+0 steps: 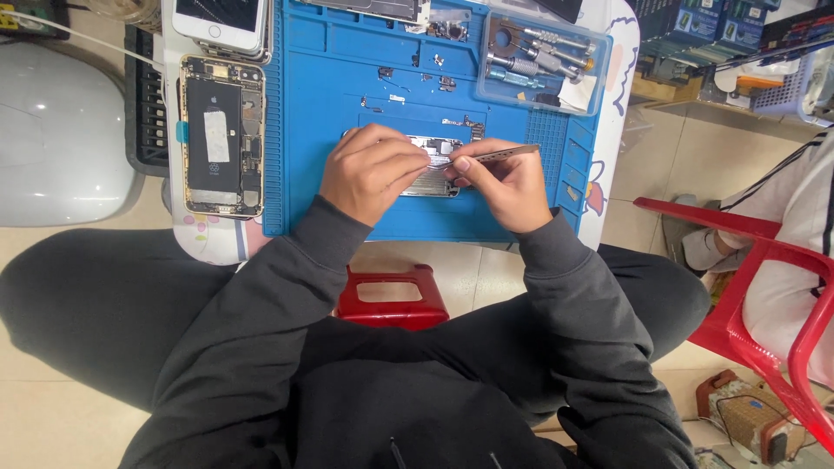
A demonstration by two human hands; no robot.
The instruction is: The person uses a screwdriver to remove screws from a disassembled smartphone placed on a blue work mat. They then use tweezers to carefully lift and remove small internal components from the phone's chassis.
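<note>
We are mid-disassembly: our left hand (372,171) lies curled over the opened phone chassis (434,167) at the centre of the blue repair mat (330,78), steadying it, while our right hand (508,184) pinches metal tweezers (504,154) whose tips sit at the chassis. We judge the next move needs a fine, steady lift. Left of the mat: one opened gold phone (221,135) and one white phone (219,22). On the mat's upper right corner: one clear parts tray (543,61).
</note>
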